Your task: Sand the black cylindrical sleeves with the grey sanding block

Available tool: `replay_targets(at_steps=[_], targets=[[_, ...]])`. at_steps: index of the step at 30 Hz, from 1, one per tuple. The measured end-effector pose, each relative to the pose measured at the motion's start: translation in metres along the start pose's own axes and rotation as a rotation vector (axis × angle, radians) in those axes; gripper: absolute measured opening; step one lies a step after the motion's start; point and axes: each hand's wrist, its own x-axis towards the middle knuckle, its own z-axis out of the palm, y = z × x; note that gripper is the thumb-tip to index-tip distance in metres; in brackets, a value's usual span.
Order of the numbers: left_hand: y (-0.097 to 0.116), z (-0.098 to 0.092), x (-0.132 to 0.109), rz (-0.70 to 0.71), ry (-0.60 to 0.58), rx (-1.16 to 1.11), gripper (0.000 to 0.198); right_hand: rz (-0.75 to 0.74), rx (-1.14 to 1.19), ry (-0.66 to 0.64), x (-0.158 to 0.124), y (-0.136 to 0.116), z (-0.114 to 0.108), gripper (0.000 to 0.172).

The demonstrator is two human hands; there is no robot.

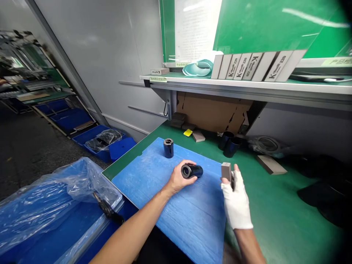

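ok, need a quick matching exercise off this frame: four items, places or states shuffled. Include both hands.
Column 1
1. Left hand
2. Right hand
3. Yellow tag
4. Row of printed blocks

Column 2
A. Standing on the shelf
B. Wearing a white glove, holding a grey block
C. Toward the back of the green tabletop
D. Bare, wrapped around a dark tube

Pairs: 1-D, 2-B, 3-C, 4-A

Room opens between the hands (176,179) (237,205); an upright cylinder (168,148) blocks farther left.
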Motion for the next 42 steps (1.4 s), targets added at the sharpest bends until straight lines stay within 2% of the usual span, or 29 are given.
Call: replay_targets(at_steps=[3, 6, 8, 13, 16, 19, 21, 24, 27, 29, 31, 34, 36, 37, 40, 42], targets=[[-0.001, 0.002, 0.000, 0.008, -0.021, 0.016, 0.049, -0.241, -0.265, 0.078, -0.035, -0.009, 0.012, 0.074], [-0.002, 0.004, 0.000, 0.009, -0.023, 0.017, 0.048, -0.336, -0.342, 0.086, -0.061, -0.012, 0.021, 0.075], [-0.003, 0.006, 0.000, 0.015, -0.012, 0.017, 0.048, -0.378, -0.404, 0.066, -0.066, -0.015, 0.028, 0.073], [-0.006, 0.011, 0.001, 0.039, 0.040, 0.047, 0.032, -0.436, -0.625, -0.099, -0.037, -0.030, 0.055, 0.054], [-0.006, 0.011, 0.002, 0.054, 0.079, 0.087, 0.029, -0.467, -0.675, -0.127, -0.025, -0.036, 0.064, 0.049], [-0.004, 0.011, 0.002, 0.068, 0.068, 0.111, 0.035, -0.479, -0.665, -0.102, -0.027, -0.039, 0.063, 0.048], [-0.002, 0.011, 0.002, 0.083, 0.048, 0.125, 0.028, -0.438, -0.642, -0.070, -0.027, -0.042, 0.063, 0.048], [-0.001, 0.012, 0.001, 0.091, 0.054, 0.122, 0.017, -0.391, -0.509, -0.105, -0.022, -0.046, 0.066, 0.048], [-0.002, 0.013, 0.000, 0.109, 0.044, 0.113, 0.022, -0.369, -0.407, -0.058, -0.017, -0.043, 0.071, 0.047], [-0.004, 0.014, 0.000, 0.106, 0.063, 0.124, 0.016, -0.420, -0.458, 0.024, -0.011, -0.037, 0.074, 0.049], [-0.006, 0.015, 0.001, 0.085, 0.101, 0.131, 0.009, -0.544, -0.541, 0.052, -0.007, -0.032, 0.077, 0.052], [-0.007, 0.014, 0.001, 0.063, 0.126, 0.118, 0.019, -0.670, -0.623, 0.081, -0.007, -0.028, 0.078, 0.056], [-0.007, 0.014, 0.001, 0.071, 0.107, 0.111, 0.024, -0.679, -0.656, 0.108, -0.010, -0.031, 0.078, 0.057], [-0.007, 0.015, 0.000, 0.080, 0.094, 0.109, 0.021, -0.628, -0.713, 0.137, -0.011, -0.035, 0.079, 0.053], [-0.006, 0.015, -0.001, 0.096, 0.078, 0.091, 0.014, -0.559, -0.780, 0.035, -0.015, -0.044, 0.082, 0.045], [-0.006, 0.015, -0.001, 0.077, 0.103, 0.073, 0.017, -0.559, -0.734, 0.038, -0.018, -0.045, 0.085, 0.045]])
